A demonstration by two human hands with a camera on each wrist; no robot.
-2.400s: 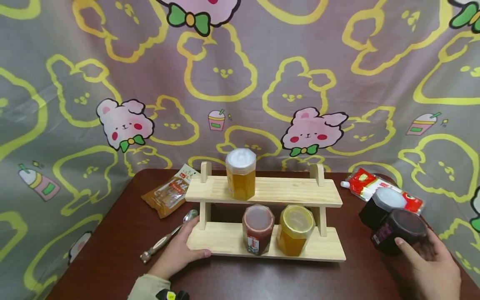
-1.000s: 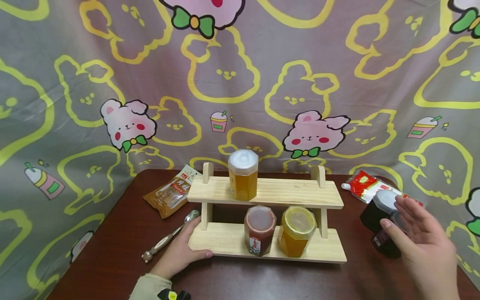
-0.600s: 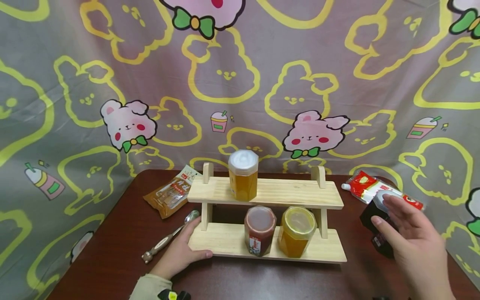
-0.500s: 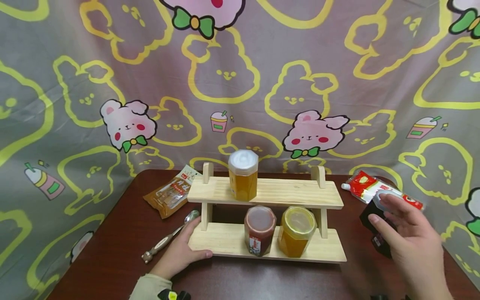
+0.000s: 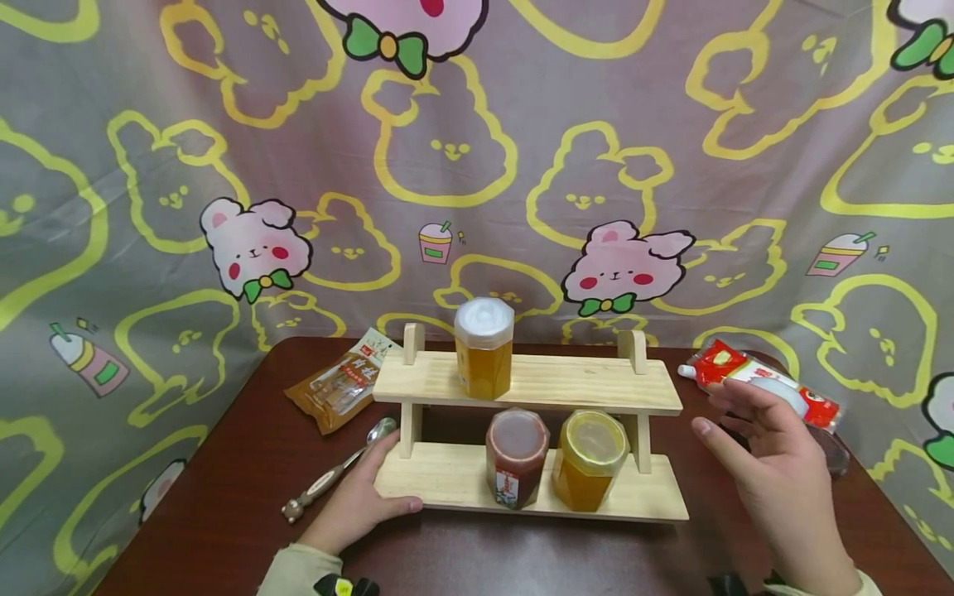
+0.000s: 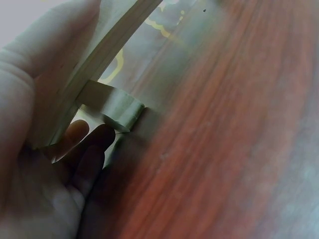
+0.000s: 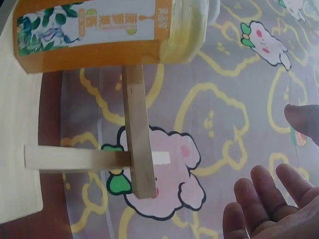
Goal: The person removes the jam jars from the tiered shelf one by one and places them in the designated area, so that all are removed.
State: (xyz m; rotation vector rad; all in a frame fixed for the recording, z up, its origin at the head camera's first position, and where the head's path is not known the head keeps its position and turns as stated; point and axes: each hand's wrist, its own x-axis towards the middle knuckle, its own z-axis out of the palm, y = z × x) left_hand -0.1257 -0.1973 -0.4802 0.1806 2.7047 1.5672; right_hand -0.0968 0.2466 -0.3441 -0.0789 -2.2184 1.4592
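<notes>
Left hand [image 5: 359, 505] grips the rack [image 5: 577, 379] — best steadily — and right hand [image 5: 778, 476], fingers [image 7: 266, 184] loose and empty, should skirt the jars [image 5: 592, 463].

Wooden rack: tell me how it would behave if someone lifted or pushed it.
The wooden rack would probably stay stiff, being made of solid-looking boards. Pushed, it would likely slide rather than roll, since its lower shelf is a flat board. Tilted, it might shed the jars, since no raised front edge shows.
</notes>
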